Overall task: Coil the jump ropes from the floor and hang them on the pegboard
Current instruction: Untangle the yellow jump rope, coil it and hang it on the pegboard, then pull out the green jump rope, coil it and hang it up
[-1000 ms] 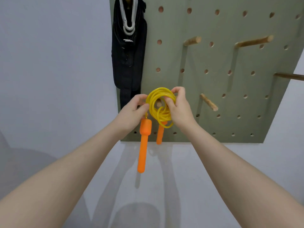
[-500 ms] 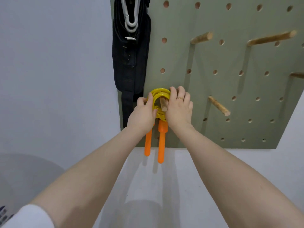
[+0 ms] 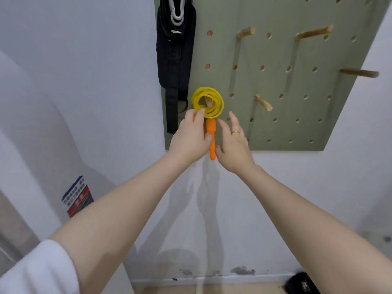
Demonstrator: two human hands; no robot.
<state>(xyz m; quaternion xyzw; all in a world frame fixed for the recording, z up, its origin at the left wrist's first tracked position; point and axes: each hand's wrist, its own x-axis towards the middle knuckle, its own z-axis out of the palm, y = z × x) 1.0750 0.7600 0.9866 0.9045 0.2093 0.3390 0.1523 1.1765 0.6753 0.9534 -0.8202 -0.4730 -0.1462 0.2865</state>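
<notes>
The white wall (image 3: pixel 84 81) fills most of the view, with scuffed paint just above the baseboard. Mounted on it at upper right is the green pegboard (image 3: pixel 275 128), drilled with rows of holes and carrying several wooden pegs (image 3: pixel 314 34) that project outward. At the pegboard's left edge hangs a black strap bundle (image 3: pixel 174 56) with a white cord (image 3: pixel 176 14) looped at its top.

The person's two bare forearms reach up from the bottom corners; a white sleeve (image 3: pixel 38 270) shows at lower left. The left hand (image 3: pixel 191 136) is against the lower left of the coil, fingers curled, fingertips touching the yellow loops; whether it actually pinches the cord cannot be told, as the hand covers the contact. The right hand (image 3: pixel 232 143) is just beside the handle, fingers spread and relaxed, holding nothing; a ring (image 3: pixel 235 132) sits on one finger.

The jump rope (image 3: pixel 209 101) hangs on the pegboard: its yellow cord is coiled in a ring around a short wooden peg (image 3: pixel 208 101) near the board's lower left. One orange handle (image 3: pixel 211 136) hangs straight down between the two hands; a second handle is mostly hidden behind the left hand.

A printed sticker (image 3: pixel 77 197) is on a pale surface at left.
</notes>
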